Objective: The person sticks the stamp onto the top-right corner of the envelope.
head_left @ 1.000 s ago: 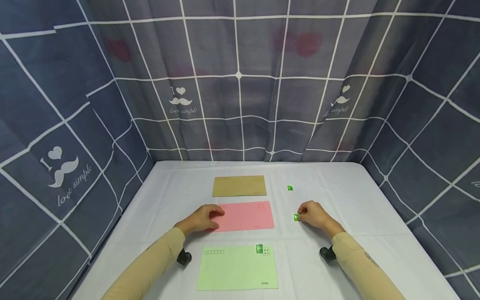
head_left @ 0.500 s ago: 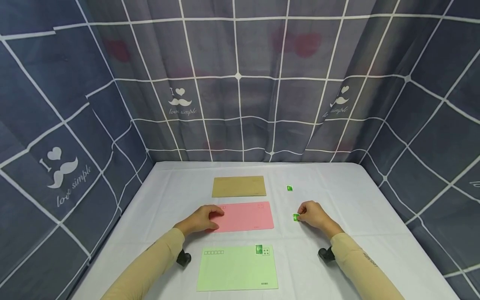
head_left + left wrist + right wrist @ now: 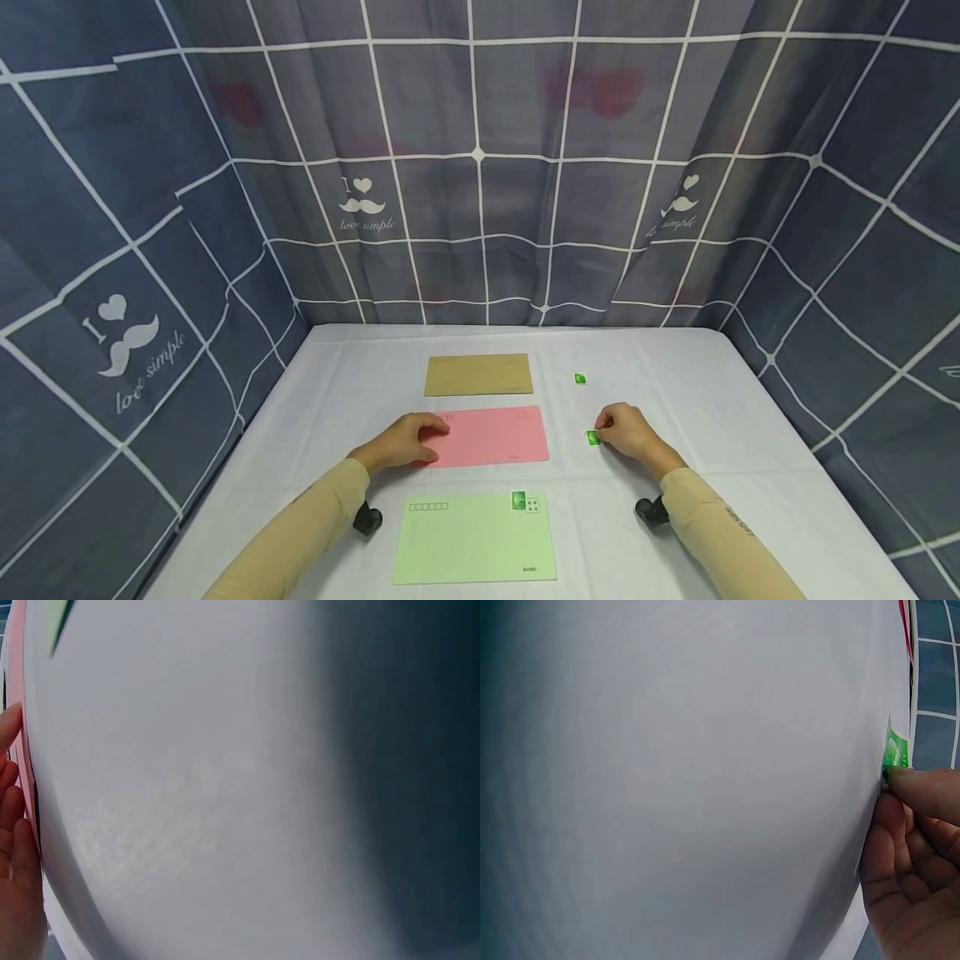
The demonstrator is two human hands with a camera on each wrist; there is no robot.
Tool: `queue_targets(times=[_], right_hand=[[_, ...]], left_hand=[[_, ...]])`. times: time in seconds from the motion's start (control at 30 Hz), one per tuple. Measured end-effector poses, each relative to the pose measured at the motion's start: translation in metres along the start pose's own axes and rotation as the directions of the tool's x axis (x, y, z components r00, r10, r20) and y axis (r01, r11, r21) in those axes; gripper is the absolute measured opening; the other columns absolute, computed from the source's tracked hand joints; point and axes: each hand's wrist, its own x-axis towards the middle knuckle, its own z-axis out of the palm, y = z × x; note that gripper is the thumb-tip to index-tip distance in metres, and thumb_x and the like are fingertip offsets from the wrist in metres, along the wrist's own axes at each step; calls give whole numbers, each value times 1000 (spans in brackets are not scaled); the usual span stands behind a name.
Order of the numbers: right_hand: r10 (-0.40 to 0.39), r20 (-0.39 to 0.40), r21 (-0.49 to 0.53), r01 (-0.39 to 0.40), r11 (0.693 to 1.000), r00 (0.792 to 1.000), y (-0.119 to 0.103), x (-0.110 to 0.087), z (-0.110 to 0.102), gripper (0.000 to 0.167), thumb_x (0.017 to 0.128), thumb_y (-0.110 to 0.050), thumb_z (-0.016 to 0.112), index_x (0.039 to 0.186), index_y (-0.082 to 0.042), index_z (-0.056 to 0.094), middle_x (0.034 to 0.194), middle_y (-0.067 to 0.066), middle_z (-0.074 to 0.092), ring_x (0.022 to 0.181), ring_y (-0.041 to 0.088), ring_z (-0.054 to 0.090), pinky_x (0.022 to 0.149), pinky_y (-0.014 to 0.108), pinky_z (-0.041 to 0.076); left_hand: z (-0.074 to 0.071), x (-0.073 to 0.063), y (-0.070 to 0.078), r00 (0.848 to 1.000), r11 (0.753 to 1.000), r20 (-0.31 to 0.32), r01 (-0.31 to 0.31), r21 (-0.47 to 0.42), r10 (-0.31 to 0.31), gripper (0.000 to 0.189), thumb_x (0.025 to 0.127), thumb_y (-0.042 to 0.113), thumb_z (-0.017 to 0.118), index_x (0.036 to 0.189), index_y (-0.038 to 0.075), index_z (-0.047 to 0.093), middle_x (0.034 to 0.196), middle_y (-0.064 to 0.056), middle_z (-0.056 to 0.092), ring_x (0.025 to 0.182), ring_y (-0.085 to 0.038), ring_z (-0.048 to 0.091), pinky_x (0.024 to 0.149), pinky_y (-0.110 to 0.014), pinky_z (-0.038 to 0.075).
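In the head view a pink envelope (image 3: 487, 435) lies crosswise in the middle of the white table. My left hand (image 3: 401, 440) rests on its left end, thumb and forefinger spread apart over the paper. The left wrist view catches only the fingers (image 3: 27, 859) along the pink edge. To the right of the envelope, my right hand (image 3: 628, 428) pinches a small green stamp (image 3: 592, 437) by its right side, close over the tablecloth. In the right wrist view the stamp (image 3: 896, 750) stands tilted up from the thumb and fingertip, its lower part covered by them.
A light green envelope (image 3: 474, 542) lies nearest, with a green stamp (image 3: 518, 500) at its upper right beside a printed box. Farther back is a brown envelope (image 3: 478, 374). Another green stamp (image 3: 580, 378) lies on the tablecloth (image 3: 675, 375). Grid-patterned curtains (image 3: 517, 200) surround the table.
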Motion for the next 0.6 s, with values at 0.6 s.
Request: queue_targets(times=[0.6], right_hand=[[30, -14, 58, -29, 998, 999, 2, -1, 1, 8, 82, 2, 71, 78, -3, 65, 71, 4, 62, 65, 15, 55, 57, 25, 47]], left_hand=[[3, -6, 3, 1000, 1000, 4, 10, 13, -10, 42, 79, 5, 83, 117, 17, 70, 133, -5, 63, 133, -30, 51, 116, -52, 38]])
